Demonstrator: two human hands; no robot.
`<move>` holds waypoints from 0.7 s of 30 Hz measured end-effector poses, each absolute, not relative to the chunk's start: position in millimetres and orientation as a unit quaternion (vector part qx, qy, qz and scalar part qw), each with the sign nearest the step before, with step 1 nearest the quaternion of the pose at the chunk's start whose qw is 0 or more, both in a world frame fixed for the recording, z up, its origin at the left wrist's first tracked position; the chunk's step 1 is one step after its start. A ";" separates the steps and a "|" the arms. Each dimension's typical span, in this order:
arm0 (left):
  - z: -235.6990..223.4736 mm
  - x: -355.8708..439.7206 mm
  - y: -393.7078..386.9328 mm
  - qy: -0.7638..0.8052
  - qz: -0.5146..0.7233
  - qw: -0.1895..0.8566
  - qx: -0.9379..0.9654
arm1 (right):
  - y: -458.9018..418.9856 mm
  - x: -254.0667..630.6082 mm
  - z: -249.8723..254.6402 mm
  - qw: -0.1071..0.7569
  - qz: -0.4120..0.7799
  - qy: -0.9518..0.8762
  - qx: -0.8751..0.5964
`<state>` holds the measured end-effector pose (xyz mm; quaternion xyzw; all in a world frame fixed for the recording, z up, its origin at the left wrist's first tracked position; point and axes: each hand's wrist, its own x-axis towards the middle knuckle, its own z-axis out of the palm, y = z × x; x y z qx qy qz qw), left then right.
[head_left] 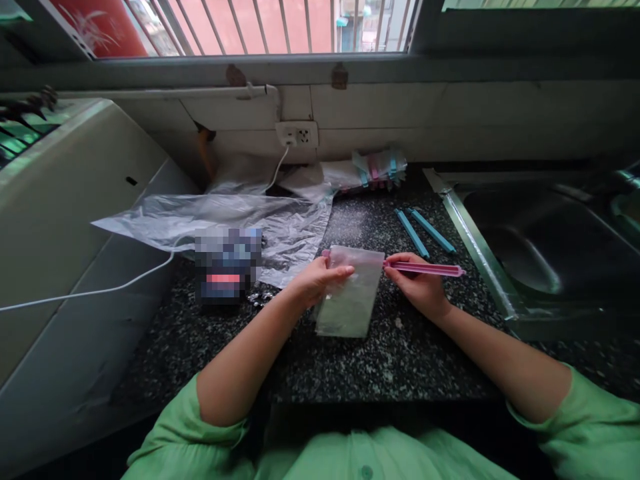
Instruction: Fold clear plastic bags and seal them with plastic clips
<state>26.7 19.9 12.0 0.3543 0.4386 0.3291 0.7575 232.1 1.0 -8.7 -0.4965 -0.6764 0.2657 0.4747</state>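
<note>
Small clear plastic zip bag [353,300] lies flat on the black speckled granite countertop [400,360], just in front of the person, its top edge raised off the stone. Left hand [316,280] pinches the bag's upper left corner, thumb over the film. Right hand [419,288] grips the long pink plastic sealing clip [425,269], whose near end meets the bag's top edge. Bag looks thin, light, limp and likely slippery; best held at the top corners, where the film is doubled. Clip looks stiff and light, safest gripped mid-length. Two blue plastic sealing clips [424,231] lie apart behind the right hand. Large crumpled clear plastic sheet [225,223] spreads to the left; a white cable [150,270] crosses it from the wall socket [297,136]. Stainless steel sink [540,247] sits right; barred window above.
</note>
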 end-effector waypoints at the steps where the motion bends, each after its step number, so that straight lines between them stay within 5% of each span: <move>1: 11.4 26.5 20.4 0.445 0.324 0.756 0.355 | 1.3 231.9 -10.0 0.477 0.276 -0.670 -0.497; 21: 6.4 34.4 23.4 0.476 0.387 0.730 0.302 | 1.6 230.5 -13.5 0.482 0.301 -0.669 -0.479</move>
